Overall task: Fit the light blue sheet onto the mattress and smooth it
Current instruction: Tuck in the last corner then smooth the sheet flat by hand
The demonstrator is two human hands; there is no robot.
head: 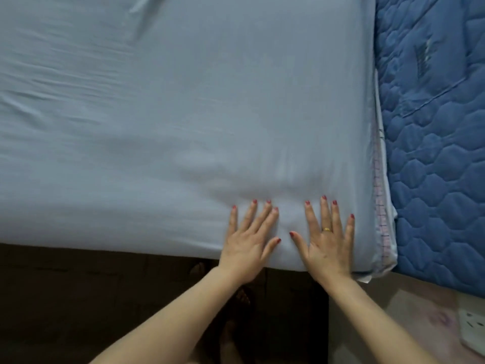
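Note:
The light blue sheet (183, 114) covers the mattress, which fills most of the view. Its near edge runs along the bottom and its right edge stands beside a quilted blue surface. My left hand (249, 243) lies flat on the sheet near the front right corner, fingers spread. My right hand (328, 240), with a gold ring, lies flat beside it, palm down, fingers apart. Neither hand holds cloth. Faint wrinkles show at the left and a fold at the top. A white and pink checked layer (379, 206) peeks out at the right edge.
A dark blue quilted mattress or pad (433, 153) lies along the right side. Dark flooring (105, 298) lies below the near edge, with a sandalled foot (242, 298) between my arms. A pale pink surface with a white socket strip (472, 324) sits at the bottom right.

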